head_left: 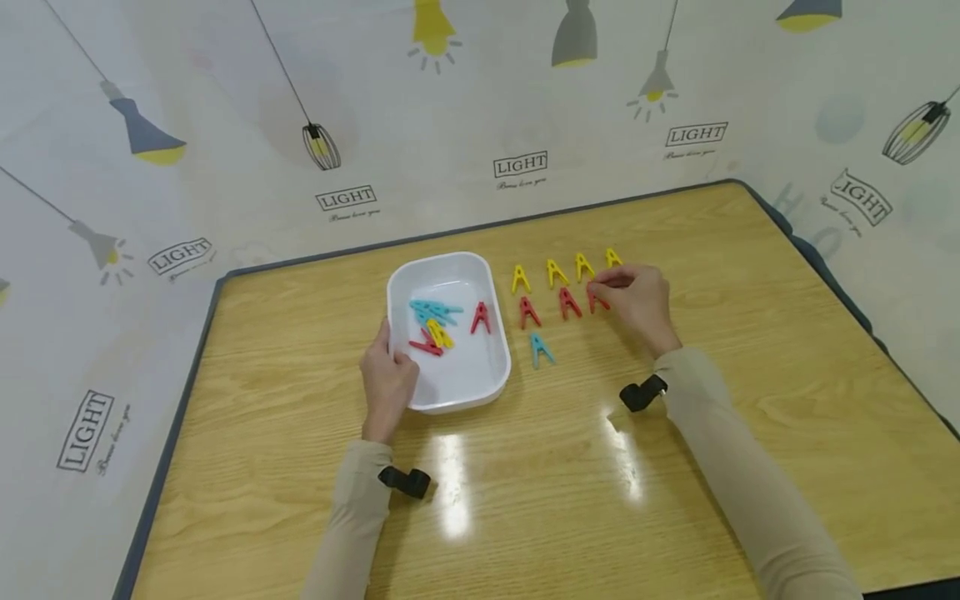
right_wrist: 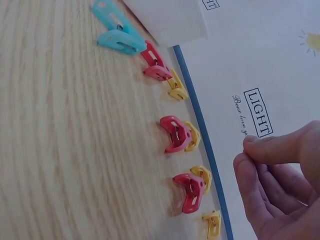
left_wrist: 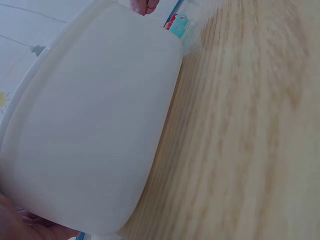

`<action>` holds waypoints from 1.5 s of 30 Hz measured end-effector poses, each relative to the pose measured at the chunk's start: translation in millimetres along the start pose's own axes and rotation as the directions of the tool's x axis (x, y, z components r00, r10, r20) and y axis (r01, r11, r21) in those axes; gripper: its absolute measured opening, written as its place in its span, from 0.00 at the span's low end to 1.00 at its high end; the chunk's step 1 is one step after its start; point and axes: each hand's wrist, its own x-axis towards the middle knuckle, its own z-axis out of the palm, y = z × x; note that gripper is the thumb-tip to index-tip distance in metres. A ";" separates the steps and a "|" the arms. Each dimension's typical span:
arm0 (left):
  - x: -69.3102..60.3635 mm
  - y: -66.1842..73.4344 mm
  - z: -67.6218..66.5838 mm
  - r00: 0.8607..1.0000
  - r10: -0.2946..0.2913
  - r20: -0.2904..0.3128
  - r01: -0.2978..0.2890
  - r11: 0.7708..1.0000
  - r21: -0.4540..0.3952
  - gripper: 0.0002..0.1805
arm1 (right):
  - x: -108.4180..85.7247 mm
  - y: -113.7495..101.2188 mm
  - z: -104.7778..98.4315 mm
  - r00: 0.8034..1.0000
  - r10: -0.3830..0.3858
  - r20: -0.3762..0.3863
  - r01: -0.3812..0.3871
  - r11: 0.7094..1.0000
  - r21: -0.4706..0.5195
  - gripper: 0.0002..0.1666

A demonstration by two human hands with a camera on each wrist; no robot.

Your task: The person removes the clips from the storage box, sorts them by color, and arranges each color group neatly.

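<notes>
1. head view: i see the left hand (head_left: pixel 388 375) gripping the side of the white tray (head_left: pixel 465 379), thumb over its rim.
2. the right hand (head_left: pixel 637 304) is at the rightmost red clip (right_wrist: pixel 195 187), thumb and forefinger drawn narrow; i make out nothing between them.
3. that clip sits on the table (head_left: pixel 675 517), ending the red row before the yellow clips (head_left: pixel 556 272).
4. i judge the clips light, stiff, springy plastic; i'd pinch the joined end, since squeezing the splayed legs may flex them.
5. the tray looks light, smooth, rigid; i'd hold its rim, level, as loose clips could slide.
</notes>
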 end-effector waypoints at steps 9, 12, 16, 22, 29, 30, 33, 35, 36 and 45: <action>0.9 1.1 -0.4 1.000 -0.006 0.000 0.006 1.000 0.001 0.36 | 6.0 -22.1 9.0 0.998 -0.011 0.066 0.010 1.000 0.026 0.13; 0.7 0.9 0.8 1.000 -0.012 0.010 0.012 1.000 -0.001 0.36 | 6.0 -32.2 14.1 0.996 -0.021 0.087 0.016 0.998 0.060 0.13; 2.5 0.7 1.6 1.000 -0.008 0.005 0.008 1.000 -0.003 0.35 | 8.8 -47.5 24.1 0.993 -0.070 0.099 0.058 0.991 0.120 0.13; 3.2 3.3 0.5 1.000 -0.019 0.005 0.019 1.000 -0.011 0.36 | 14.4 -73.1 45.2 0.989 -0.116 0.091 0.096 0.976 0.197 0.12; 2.4 0.6 1.9 0.999 0.027 -0.023 -0.028 1.000 -0.010 0.35 | 17.8 -100.9 77.4 0.991 -0.089 0.104 0.059 0.964 0.257 0.11; 2.4 0.6 2.1 0.999 0.031 -0.027 -0.031 0.999 -0.008 0.35 | 18.0 -105.4 82.2 0.990 -0.088 0.109 0.057 0.963 0.264 0.11; 2.5 0.2 0.9 0.999 0.024 -0.032 -0.025 1.000 -0.013 0.36 | 18.6 -120.0 99.6 0.986 -0.097 0.133 0.059 0.962 0.266 0.10; 2.5 0.4 0.3 1.000 0.009 -0.023 -0.009 1.000 -0.013 0.37 | 18.4 -128.0 110.2 0.983 -0.097 0.154 0.054 0.963 0.263 0.10; 2.5 0.6 0.2 1.000 0.005 -0.021 -0.005 1.000 -0.014 0.37 | 18.2 -130.6 115.3 0.981 -0.103 0.162 0.060 0.965 0.255 0.10; 3.6 -0.4 3.8 0.998 0.023 -0.063 -0.025 0.999 -0.032 0.35 | 16.2 -137.5 149.6 0.975 -0.114 0.190 0.073 0.975 0.209 0.07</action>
